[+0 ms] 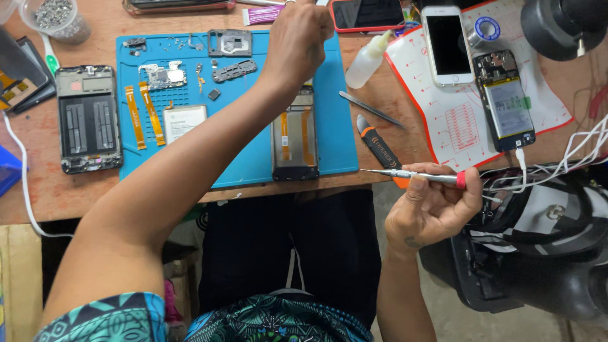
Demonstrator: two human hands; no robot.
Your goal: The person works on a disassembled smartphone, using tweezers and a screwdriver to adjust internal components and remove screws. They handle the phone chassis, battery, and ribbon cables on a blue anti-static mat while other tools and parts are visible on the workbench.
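The wooden bench carries the blue work mat at centre, with a white and red mat to the right of it. On the blue mat, near its near edge, lies the opened phone chassis, upright to my view, orange flex strips exposed. A second stripped phone frame lies off the mat to the left. On the right mat sit a white phone and an opened phone with its battery showing, cabled at its near end. My left hand is stretched to the far edge of the blue mat, above the chassis; its fingers are curled together, but whether they pinch anything I cannot tell. My right hand is held off the near edge of the bench, fingers clamped on the precision screwdriver, tip pointing left and clear of everything. Loose small parts lie scattered on the far left of the blue mat. Risks, in my judgement: my left forearm crosses low over these parts and the chassis and could sweep them; the driver tip could nick a flex strip.
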